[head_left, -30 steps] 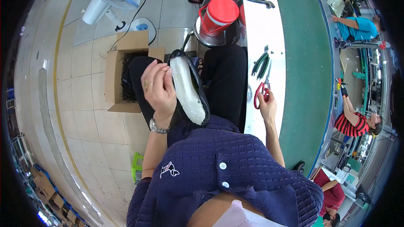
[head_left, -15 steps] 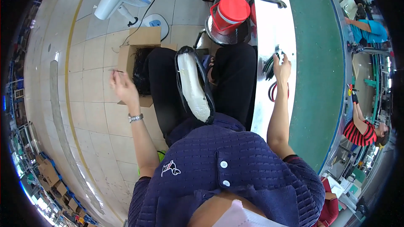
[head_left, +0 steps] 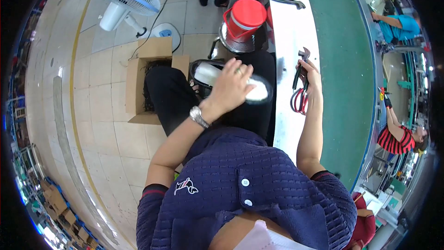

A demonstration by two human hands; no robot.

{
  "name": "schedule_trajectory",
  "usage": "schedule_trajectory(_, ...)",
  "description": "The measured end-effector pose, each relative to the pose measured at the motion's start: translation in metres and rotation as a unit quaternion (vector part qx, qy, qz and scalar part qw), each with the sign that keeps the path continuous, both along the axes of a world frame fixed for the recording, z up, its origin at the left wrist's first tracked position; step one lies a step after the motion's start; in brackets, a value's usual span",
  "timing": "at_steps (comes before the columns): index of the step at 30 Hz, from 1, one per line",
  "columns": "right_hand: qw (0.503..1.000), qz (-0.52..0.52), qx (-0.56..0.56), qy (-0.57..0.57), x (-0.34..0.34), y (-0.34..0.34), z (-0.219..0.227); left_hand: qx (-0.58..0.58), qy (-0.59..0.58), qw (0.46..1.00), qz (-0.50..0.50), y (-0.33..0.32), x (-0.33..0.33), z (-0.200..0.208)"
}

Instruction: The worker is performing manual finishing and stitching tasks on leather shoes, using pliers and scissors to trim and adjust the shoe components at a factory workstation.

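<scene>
Under the loosely open left hand (head_left: 231,85) lies a black-rimmed white piece (head_left: 206,73), the right hand (head_left: 311,78) closed around pliers (head_left: 304,54).

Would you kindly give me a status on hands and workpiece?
Left hand over black-and-white piece, hiding its middle. Piece across the lap. Right hand holding pliers at the bench, red-handled scissors close by.

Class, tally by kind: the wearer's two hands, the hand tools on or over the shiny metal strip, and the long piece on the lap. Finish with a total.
Hands (left hand, right hand): 2
Red-handled scissors: 1
Dark-handled pliers-like tool, in the right hand: 1
Long dark tool: 1
Black-and-white piece: 1
Total: 6
</scene>
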State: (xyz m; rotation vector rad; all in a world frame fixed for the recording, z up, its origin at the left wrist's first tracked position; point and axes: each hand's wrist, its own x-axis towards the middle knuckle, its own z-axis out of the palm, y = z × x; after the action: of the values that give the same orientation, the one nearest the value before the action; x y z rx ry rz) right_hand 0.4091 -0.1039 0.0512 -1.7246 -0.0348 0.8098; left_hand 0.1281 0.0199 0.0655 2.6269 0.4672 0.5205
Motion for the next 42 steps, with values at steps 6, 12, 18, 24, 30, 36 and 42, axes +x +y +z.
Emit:
schedule_trajectory(6, 0.975, 0.222, -0.020, -0.009, -0.051, -0.006, 0.075, -0.143, -0.006, 0.990, -0.018, 0.095, 0.026, 0.007)
schedule_trajectory(12, 0.885, 0.464, -0.039, -0.022, -0.075, 0.021, 0.093, -0.038, -0.009, 0.990, 0.132, 0.096, 0.048, -0.006)
schedule_trajectory(18, 0.831, 0.552, -0.068, 0.000, -0.081, 0.070, 0.098, -0.247, 0.033, 0.962, 0.109, 0.104, 0.027, -0.014)
schedule_trajectory(24, 0.819, 0.557, -0.139, 0.003, -0.095, 0.069, 0.108, -0.075, -0.002, 0.992, 0.098, 0.018, 0.002, 0.003)
schedule_trajectory(30, 0.831, 0.512, -0.081, -0.203, -0.121, 0.016, 0.070, -0.052, -0.064, 0.993, 0.085, 0.005, -0.001, 0.003)
schedule_trajectory(36, 0.775, 0.530, -0.072, -0.337, -0.115, 0.011, 0.061, 0.009, -0.075, 0.995, 0.065, 0.004, -0.012, -0.009)
schedule_trajectory(42, 0.663, 0.570, -0.119, -0.471, -0.093, 0.050, 0.124, 0.117, -0.044, 0.990, 0.060, 0.014, -0.011, -0.019)
